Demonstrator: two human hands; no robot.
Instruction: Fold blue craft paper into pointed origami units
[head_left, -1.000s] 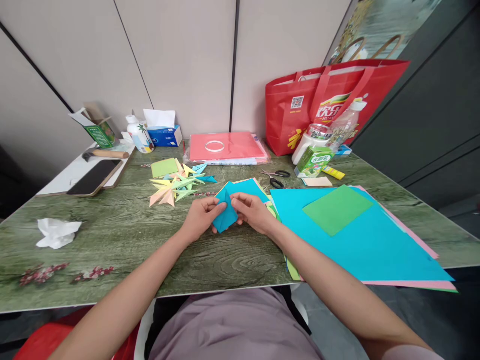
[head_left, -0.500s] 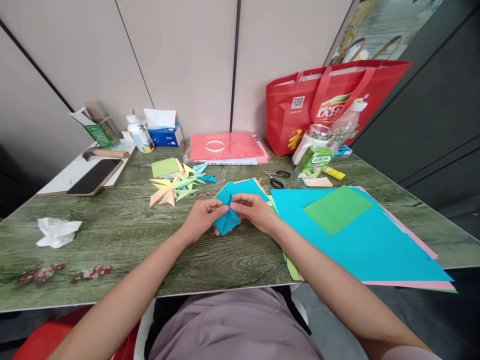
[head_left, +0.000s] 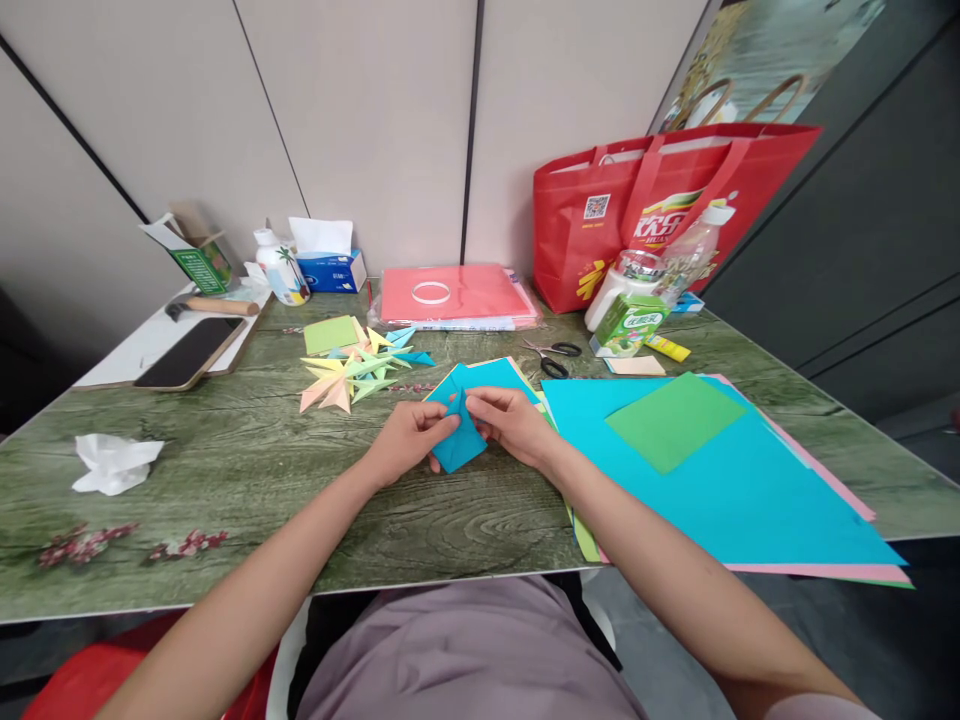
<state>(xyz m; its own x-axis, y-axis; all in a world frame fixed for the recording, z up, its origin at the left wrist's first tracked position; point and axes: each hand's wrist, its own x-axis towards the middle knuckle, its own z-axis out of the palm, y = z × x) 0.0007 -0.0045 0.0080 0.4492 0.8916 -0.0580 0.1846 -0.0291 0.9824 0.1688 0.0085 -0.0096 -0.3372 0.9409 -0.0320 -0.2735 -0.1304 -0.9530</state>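
Observation:
Both hands meet over a small folded piece of blue paper (head_left: 459,445) near the middle of the green wood-grain table (head_left: 225,470). My left hand (head_left: 405,438) pinches its left side, fingers closed on the fold. My right hand (head_left: 510,422) pinches its upper right edge. The piece lies partly on a stack of small blue and yellow sheets (head_left: 495,376). A cluster of finished pointed paper shapes (head_left: 352,368) in yellow, green, peach and blue lies just beyond my left hand.
Large blue sheets with a green square (head_left: 675,418) cover the right side. Scissors (head_left: 553,358), a green box (head_left: 628,324), a jar, a red bag (head_left: 660,205), a pink paper pack (head_left: 454,293), tissues (head_left: 328,258), a phone (head_left: 189,352) and crumpled tissue (head_left: 112,465) ring the work area.
The blue piece has been turned and pressed lower between my fingers. Its upper flap has folded down; both hands stayed in place.

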